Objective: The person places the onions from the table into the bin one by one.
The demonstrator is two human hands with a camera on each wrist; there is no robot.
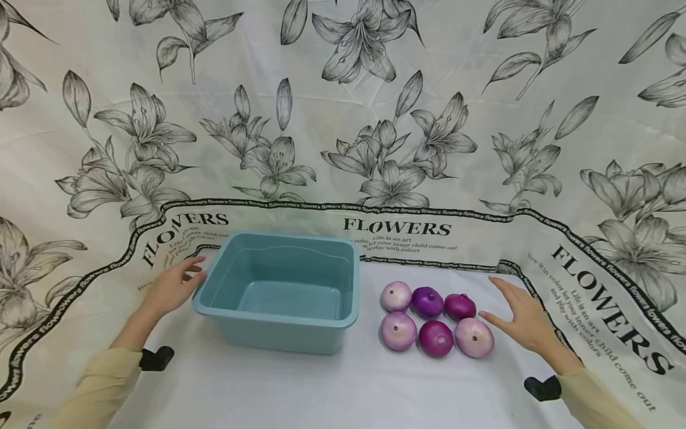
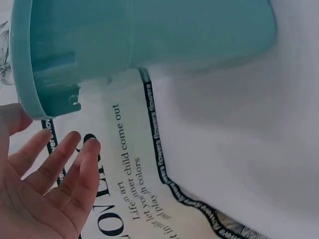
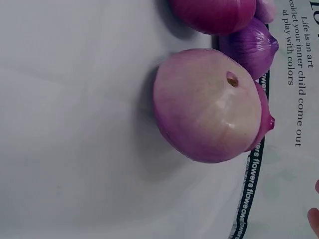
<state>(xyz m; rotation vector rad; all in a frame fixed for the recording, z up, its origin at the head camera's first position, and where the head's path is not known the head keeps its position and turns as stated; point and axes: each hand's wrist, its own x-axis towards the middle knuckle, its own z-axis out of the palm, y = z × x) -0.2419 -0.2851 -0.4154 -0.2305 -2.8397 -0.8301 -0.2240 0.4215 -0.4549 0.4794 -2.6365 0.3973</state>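
A blue-green plastic basin point(image 1: 284, 338) stands upright on the white cloth, with nothing inside. My left hand point(image 1: 172, 288) is at its left rim, fingers loosely bent; in the left wrist view the thumb is by the rim, and whether it touches I cannot tell. Several onions sit in two short rows to the right of the basin, among them a pale pink onion point(image 1: 474, 338), a dark magenta onion point(image 1: 460, 307) and a purple onion point(image 1: 427, 302). My right hand point(image 1: 522, 316) hovers just right of them, thumb and fingers spread, holding nothing. Only its fingertips point(image 3: 314, 221) show in the right wrist view.
White cloth point(image 1: 370, 387) covers the work surface. Behind and at both sides rises a curtain point(image 1: 300, 179) printed with lilies and lettering, its black-edged border lying close behind the basin and onions. Black straps point(image 1: 157, 358) are on both wrists.
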